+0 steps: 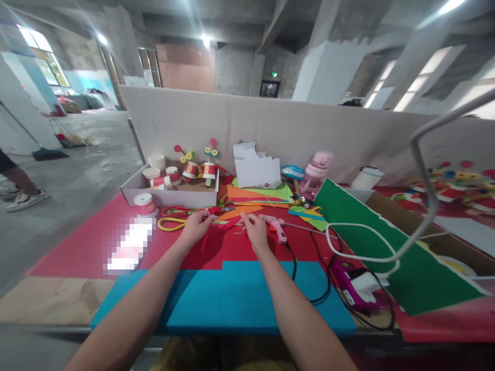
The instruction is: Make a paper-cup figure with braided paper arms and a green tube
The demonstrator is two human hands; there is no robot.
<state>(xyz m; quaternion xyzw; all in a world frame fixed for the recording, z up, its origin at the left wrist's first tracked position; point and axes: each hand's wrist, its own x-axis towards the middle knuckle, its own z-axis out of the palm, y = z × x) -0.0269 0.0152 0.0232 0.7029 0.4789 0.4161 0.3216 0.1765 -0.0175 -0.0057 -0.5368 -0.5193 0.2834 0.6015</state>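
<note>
My left hand [197,226] is closed, with thumb and fingertips pinched on a thin red paper strip [232,223] above the red table covering. A closed pinch of my right hand [254,232] meets the strip's other end; its red nearly blends into the covering. Just right of my right hand lies a pink hot glue gun [277,229] with a black cord. Scissors with yellow handles [170,224] rest beside my left hand, and red-handled scissors [174,210] lie behind them. Orange paper [235,212] lies beyond my fingertips.
A white box [170,198] holds paper cups and cup figures. A red-and-white cup [145,207] stands before it. Blue sheets [247,299] cover the front edge. At right are a purple power strip [353,288], loose cables and a leaning green board [386,252]. A pink bottle [315,172] stands behind.
</note>
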